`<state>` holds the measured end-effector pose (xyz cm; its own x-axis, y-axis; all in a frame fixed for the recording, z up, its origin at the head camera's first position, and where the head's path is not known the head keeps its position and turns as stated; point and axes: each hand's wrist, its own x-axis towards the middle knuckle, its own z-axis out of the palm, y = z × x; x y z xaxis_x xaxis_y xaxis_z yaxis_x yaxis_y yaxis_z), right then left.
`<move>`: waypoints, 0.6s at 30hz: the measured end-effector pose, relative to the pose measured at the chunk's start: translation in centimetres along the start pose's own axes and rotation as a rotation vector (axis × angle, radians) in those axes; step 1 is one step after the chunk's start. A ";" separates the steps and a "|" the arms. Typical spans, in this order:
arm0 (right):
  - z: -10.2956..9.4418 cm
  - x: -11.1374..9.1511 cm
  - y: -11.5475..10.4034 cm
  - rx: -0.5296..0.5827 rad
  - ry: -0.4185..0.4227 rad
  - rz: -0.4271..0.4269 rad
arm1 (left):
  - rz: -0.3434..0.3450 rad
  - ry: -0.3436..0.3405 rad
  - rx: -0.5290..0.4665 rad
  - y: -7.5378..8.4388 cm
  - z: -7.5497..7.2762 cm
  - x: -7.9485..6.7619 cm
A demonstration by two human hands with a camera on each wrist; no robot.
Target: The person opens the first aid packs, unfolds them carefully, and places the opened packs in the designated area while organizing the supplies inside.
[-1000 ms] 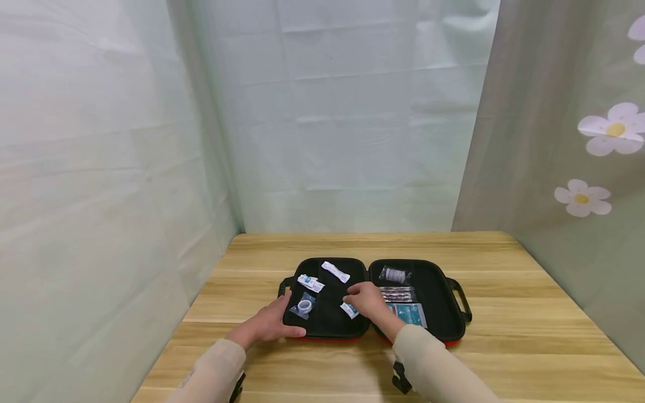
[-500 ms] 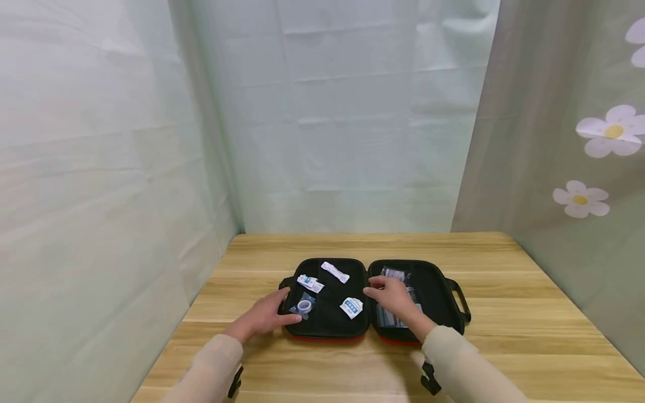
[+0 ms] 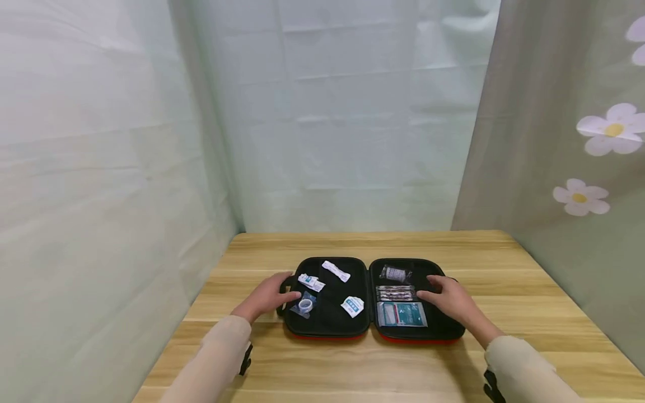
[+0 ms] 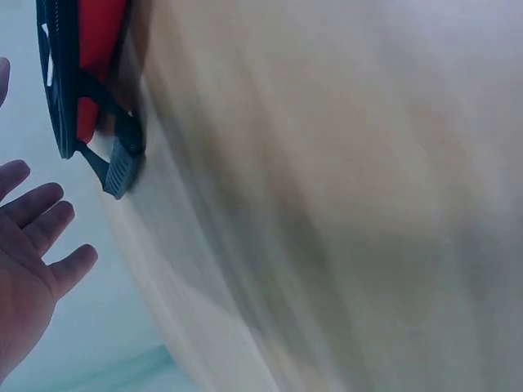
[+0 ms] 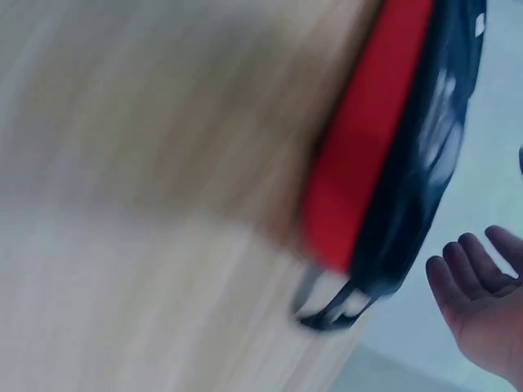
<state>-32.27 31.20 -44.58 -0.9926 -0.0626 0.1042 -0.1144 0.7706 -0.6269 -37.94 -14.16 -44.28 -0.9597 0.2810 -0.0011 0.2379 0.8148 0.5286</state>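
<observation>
- Open black-and-red case (image 3: 328,322) lying flat on wooden surface (image 3: 322,380), both halves facing up toward me.
- Left grip (image 3: 268,293) hanging by the case's left edge, fingers spread, thumb apart, holding nothing; contact with left handle (image 4: 121,167) I'm not able to tell.
- Right grip (image 3: 449,298) hanging over the right half's outer side, fingers loosely bent, thumb and forefinger parted, also holding nothing.
- Left half holding: white strip packet (image 3: 335,271) near top, small white packets (image 3: 311,282) below-left, bagged tape roll (image 3: 305,305) nearest left thumb, white-and-blue packet (image 3: 353,306) lying near the hinge.
- Right half holding: clear-wrapped roll (image 3: 395,274) at top, row of striped sticks (image 3: 396,293) in the middle, just beside right thumb; flat teal packet (image 3: 403,314) at bottom.
- In the way: right hand covering the outer edge and most of right handle (image 5: 327,317) from above; left hand partly covering its handle.
- Around: pale back curtain (image 3: 347,112) hanging behind, flowered curtain (image 3: 604,168) on the right, pale sleeves (image 3: 221,341) crossing the near edge.
</observation>
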 end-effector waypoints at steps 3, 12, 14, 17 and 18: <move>-0.8 -1.2 2.2 -0.054 0.000 -0.010 | 0.014 0.022 0.008 0.4 0.0 0.9; -0.9 -3.7 6.9 -0.076 -0.017 -0.057 | -0.011 0.045 -0.034 0.9 0.0 3.1; -0.7 -3.9 7.2 -0.065 -0.048 -0.045 | -0.012 0.055 -0.041 0.9 0.1 3.4; -0.4 -4.0 7.3 -0.063 -0.071 -0.048 | -0.002 0.063 -0.047 0.9 0.2 3.7; -0.3 -4.1 7.2 -0.063 -0.073 -0.050 | -0.003 0.063 -0.048 0.9 0.3 3.8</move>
<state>-29.03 37.25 -49.28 -0.9863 -0.1460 0.0764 -0.1633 0.8037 -0.5722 -41.37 -12.23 -44.05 -0.9683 0.2449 0.0497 0.2289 0.7897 0.5692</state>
